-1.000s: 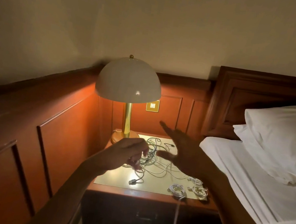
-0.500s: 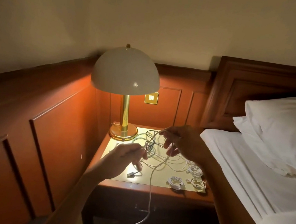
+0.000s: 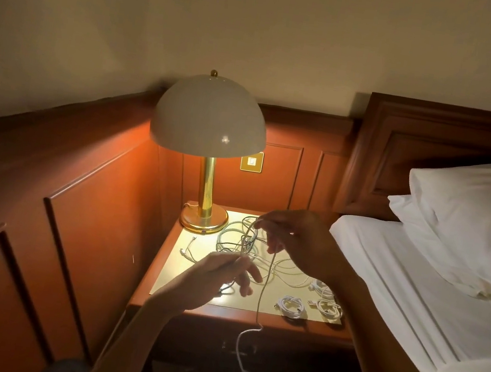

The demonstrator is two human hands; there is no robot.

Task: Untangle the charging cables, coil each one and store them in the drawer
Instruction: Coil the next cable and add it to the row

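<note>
Over the bedside table [image 3: 171, 280], both hands work at a tangle of charging cables [image 3: 246, 243]. Half a second earlier, the white cable [image 3: 264, 284] falling from the right hand [image 3: 302, 242] swung away to the lower left and out of the picture. Now it drops almost straight down from the grip, crosses the table's front edge and kinks in front of the shadowed drawer [image 3: 292, 355].

A second ago that hand was spread flat. Now its thumb and fingertips are drawn together, pinching cable lifted from the top of the tangle, with the wrist raised and the forearm reaching in from the bed side.

The left hand [image 3: 214, 276] hovers lower and nearer, palm down, fingers loosely curled. Its thumb and forefinger appear to pinch a thin dark cable [image 3: 227, 288], whose plug hangs just beneath.

Below and to the right of the right hand's grip, three coiled white cables [image 3: 291, 306] lie on the tabletop. A lit lamp [image 3: 213, 117] stands beyond the tangle.
</note>
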